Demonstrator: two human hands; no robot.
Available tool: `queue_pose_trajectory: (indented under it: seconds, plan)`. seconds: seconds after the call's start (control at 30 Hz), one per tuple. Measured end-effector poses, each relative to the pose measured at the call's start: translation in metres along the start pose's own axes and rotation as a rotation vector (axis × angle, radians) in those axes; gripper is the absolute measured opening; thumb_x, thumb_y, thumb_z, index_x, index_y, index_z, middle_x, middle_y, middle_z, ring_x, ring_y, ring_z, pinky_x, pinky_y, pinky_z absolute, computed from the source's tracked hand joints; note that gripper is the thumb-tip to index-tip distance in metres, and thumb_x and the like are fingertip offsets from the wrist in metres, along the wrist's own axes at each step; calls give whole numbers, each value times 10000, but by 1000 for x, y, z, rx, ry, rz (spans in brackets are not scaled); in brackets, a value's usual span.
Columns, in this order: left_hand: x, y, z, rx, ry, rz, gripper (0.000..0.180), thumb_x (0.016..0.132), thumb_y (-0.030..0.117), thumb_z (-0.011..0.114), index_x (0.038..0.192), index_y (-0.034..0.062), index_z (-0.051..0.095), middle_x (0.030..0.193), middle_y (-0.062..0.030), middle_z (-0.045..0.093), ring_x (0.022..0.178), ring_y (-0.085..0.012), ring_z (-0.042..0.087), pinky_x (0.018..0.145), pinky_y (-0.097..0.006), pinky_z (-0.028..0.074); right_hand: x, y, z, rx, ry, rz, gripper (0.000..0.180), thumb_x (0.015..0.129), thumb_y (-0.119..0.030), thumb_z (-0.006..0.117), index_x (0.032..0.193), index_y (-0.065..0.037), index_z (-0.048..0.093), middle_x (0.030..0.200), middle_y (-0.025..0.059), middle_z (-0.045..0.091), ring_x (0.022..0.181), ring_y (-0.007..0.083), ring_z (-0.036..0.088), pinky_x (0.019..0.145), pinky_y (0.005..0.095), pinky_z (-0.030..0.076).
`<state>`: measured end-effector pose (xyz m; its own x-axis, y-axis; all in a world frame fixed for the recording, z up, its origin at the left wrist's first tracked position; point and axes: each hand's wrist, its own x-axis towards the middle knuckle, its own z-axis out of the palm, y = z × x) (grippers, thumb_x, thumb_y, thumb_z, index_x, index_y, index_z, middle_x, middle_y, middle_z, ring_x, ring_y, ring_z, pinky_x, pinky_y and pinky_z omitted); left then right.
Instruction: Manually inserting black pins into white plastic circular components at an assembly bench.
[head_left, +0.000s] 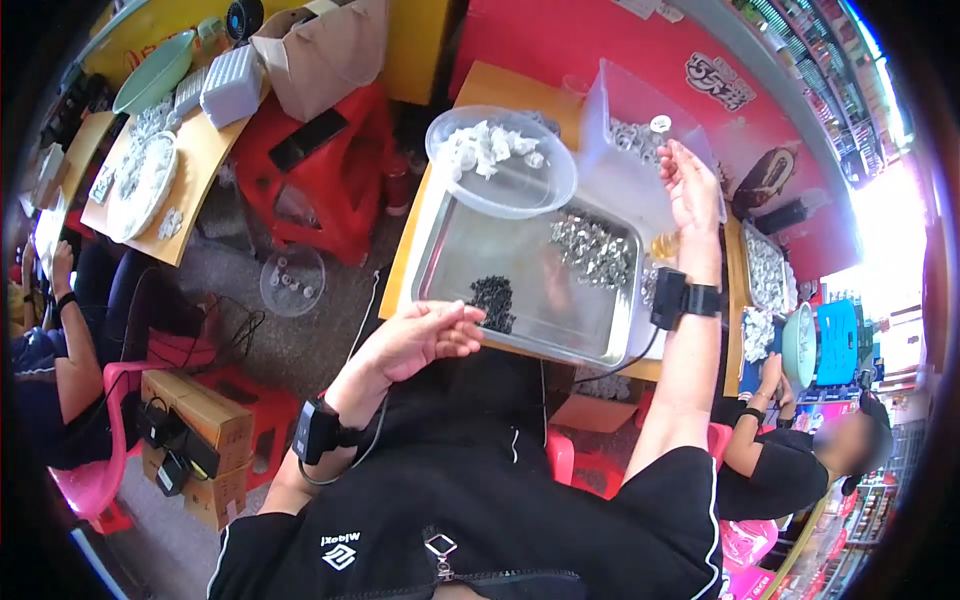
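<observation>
My right hand (690,190) reaches over the clear plastic bin (610,95) at the far right, its fingers loosely bent and apart. A small round white piece (660,124) shows just beyond the fingertips, seemingly apart from them. White parts (634,138) lie in the bin. My left hand (425,338) is closed at the near left edge of a metal tray (430,270), thumb against curled fingers; what it holds, if anything, is too small to make out. Beside it in the tray is a heap of small black parts (492,303). Shiny metal parts (592,248) are heaped at the tray's far right.
A clear round tub (500,195) with white pieces overlaps the tray's far left corner. Red stools (320,190), one bearing a phone (308,138), stand left. A tub (292,280) sits on the floor. Co-workers work at the left and at the right (785,450).
</observation>
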<state>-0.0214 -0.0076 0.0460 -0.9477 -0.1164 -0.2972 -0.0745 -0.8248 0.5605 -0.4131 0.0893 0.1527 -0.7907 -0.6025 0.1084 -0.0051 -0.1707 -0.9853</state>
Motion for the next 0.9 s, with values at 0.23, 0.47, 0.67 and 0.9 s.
queue_pose_trajectory:
  seconds: [0.23,0.47,0.67,0.9]
  plan:
    - [1,0,-3,5,-21,-15,328,958,201,483,1136,-61,566,948,-121,655,841,-172,646,779,-264,525,-7,45,85,-895,-266,-298,252,787,-181,666,983,-22,667,890,130,685,814,213,659,742,305,503]
    - [-3,2,-6,-58,-44,37,313,958,181,477,1151,-49,566,954,-100,648,884,-169,639,793,-261,521,23,93,112,-1423,-404,-431,274,787,-184,635,999,-13,606,928,178,651,926,350,612,793,422,494]
    - [-5,0,-11,-85,-42,66,300,950,168,491,1139,-52,566,968,-98,640,891,-170,637,799,-267,520,4,76,111,-1297,-439,-218,339,775,-164,670,1065,-12,582,945,173,644,912,301,619,791,374,479]
    - [12,20,13,-63,87,324,375,871,70,602,1219,-29,502,1064,-132,613,916,-188,634,795,-277,529,-96,15,110,-110,-599,342,357,823,-74,655,1140,12,516,959,96,646,824,150,639,662,234,507]
